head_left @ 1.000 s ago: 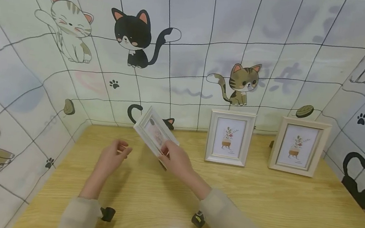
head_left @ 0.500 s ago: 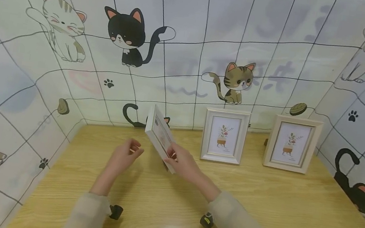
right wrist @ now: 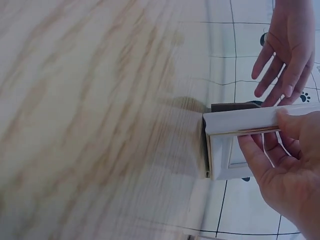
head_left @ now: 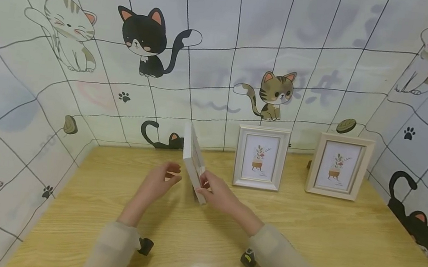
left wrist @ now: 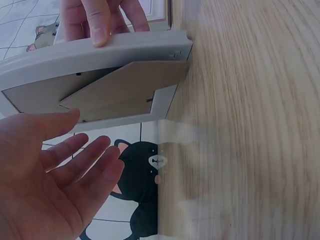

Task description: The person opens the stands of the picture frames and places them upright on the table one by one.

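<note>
A white picture frame point(head_left: 191, 162) stands edge-on to the head view, turned left of centre, its lower end at or just above the table. My right hand point(head_left: 220, 193) grips its near side edge, thumb on one face and fingers on the other, as the right wrist view shows with the right hand point(right wrist: 287, 160). Behind the frame, a brown support leg point(left wrist: 132, 85) sticks out from the backing. Just left of that back is my left hand point(head_left: 156, 182), fingers loosely bent and holding nothing; the left wrist view has this left hand point(left wrist: 70, 175) apart from the frame.
Two more frames stand upright at the back: a white frame point(head_left: 240, 155) in the middle and a cream frame point(head_left: 362, 171) to its right. Each holds a potted-plant print. A cat-patterned wall covering point(head_left: 220, 26) borders the wooden table point(head_left: 305, 244) behind and at both sides.
The right hand has turned the held frame from showing its picture to nearly edge-on, and straightened it upright. My left hand has moved right, nearer to the frame. The head view has shifted slightly.
</note>
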